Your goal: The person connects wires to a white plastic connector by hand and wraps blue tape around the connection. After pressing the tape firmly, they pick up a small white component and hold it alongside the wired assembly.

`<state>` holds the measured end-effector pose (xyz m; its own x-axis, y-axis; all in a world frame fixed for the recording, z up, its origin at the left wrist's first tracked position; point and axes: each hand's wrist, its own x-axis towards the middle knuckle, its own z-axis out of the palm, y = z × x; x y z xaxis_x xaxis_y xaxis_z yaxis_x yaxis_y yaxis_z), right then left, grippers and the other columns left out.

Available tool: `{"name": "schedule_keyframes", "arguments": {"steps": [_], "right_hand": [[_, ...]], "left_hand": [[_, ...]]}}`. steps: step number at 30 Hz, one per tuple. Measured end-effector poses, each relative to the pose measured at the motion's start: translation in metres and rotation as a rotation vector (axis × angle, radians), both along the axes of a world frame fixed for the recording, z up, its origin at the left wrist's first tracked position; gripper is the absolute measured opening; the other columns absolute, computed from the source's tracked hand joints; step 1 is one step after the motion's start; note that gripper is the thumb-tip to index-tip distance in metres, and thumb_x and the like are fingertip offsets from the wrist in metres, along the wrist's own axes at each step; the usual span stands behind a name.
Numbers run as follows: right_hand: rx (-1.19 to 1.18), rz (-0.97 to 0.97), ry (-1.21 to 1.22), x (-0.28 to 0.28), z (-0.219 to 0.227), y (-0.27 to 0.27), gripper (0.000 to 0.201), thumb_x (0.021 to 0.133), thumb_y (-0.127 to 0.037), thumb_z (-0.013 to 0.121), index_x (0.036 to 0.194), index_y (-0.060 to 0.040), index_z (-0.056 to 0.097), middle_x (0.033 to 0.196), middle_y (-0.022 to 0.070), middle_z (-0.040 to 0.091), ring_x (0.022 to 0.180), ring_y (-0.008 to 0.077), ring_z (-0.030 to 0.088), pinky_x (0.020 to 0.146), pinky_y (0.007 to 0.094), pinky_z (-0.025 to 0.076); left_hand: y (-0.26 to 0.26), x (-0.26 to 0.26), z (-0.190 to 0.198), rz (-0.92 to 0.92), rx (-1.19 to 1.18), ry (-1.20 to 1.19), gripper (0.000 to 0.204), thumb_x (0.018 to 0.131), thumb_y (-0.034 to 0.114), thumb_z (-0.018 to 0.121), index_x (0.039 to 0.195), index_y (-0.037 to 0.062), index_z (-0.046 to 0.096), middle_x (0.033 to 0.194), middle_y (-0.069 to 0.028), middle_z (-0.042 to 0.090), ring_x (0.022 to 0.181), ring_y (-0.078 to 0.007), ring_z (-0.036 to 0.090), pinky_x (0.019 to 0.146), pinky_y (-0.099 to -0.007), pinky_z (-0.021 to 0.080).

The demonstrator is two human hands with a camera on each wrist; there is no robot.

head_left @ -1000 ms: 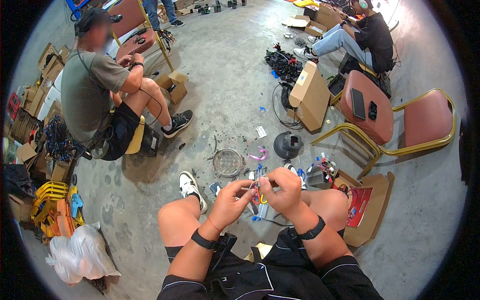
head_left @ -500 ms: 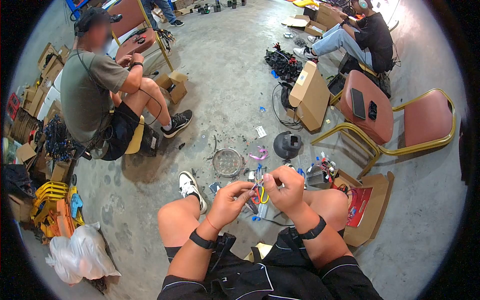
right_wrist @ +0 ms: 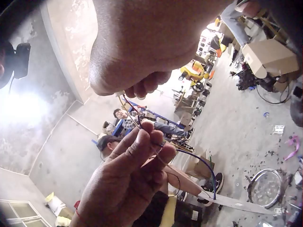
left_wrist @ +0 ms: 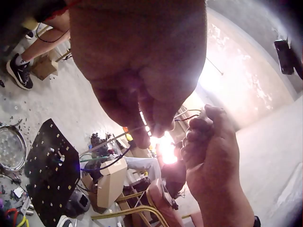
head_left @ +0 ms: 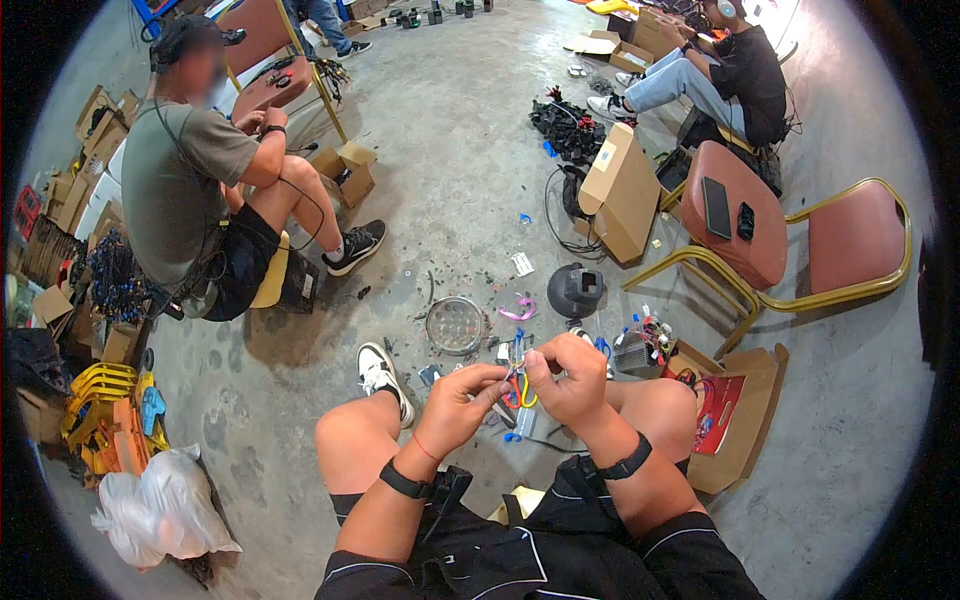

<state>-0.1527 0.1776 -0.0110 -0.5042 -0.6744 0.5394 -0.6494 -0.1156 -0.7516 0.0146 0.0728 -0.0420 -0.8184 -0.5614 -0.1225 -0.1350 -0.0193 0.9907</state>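
Thin coloured wires (right_wrist: 201,161) run between the two hands. My left hand (head_left: 455,405) pinches them between thumb and fingertips; in the right wrist view the left hand (right_wrist: 130,170) has a dark blue and a pale wire trailing from its fingers. The right hand (head_left: 568,382) is just beside it, its curled fingers pinching the wires' other end at a small pale piece (right_wrist: 120,94). In the left wrist view the right hand (left_wrist: 210,156) holds this end, partly hidden by its fingers. Red-and-yellow-handled scissors (head_left: 527,393) lie below the hands.
On the floor ahead are a round metal dish (head_left: 455,326), a purple strip (head_left: 518,307) and a black helmet-like piece (head_left: 576,291). An open carton (head_left: 755,420) and a chair (head_left: 738,215) stand at the right. A seated person (head_left: 190,170) is at the left.
The hands have shifted slightly, and the right hand has moved a little down and away from its earliest position. More of the scissors' handles shows. The wires remain pinched.
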Motion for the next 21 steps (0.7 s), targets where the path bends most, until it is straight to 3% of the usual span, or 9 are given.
{"name": "schedule_keyframes", "arguments": {"steps": [10,21], "right_hand": [[0.003,0.033,-0.012,0.0004,-0.0032,-0.0005,0.019,0.088,-0.014,0.076,0.075,-0.0039,0.067,0.062,0.0089,0.060,0.055,0.0252,0.059,0.052,0.0373,0.045],[-0.014,0.118,0.004,0.0034,-0.0061,-0.0011,0.016,0.086,-0.016,0.078,0.078,-0.0045,0.069,0.067,0.0101,0.062,0.058,0.0274,0.061,0.055,0.0379,0.048]], "left_hand": [[0.0001,-0.0003,0.0054,-0.008,0.054,-0.042,0.025,0.098,0.007,0.072,0.121,-0.0016,0.070,0.105,-0.0074,0.075,0.098,-0.0139,0.071,0.087,-0.0288,0.057],[-0.0022,0.0016,0.0049,-0.053,0.345,0.139,0.049,0.098,0.004,0.069,0.145,0.0008,0.053,0.132,-0.0099,0.065,0.119,-0.0168,0.063,0.097,-0.0325,0.055]]}}
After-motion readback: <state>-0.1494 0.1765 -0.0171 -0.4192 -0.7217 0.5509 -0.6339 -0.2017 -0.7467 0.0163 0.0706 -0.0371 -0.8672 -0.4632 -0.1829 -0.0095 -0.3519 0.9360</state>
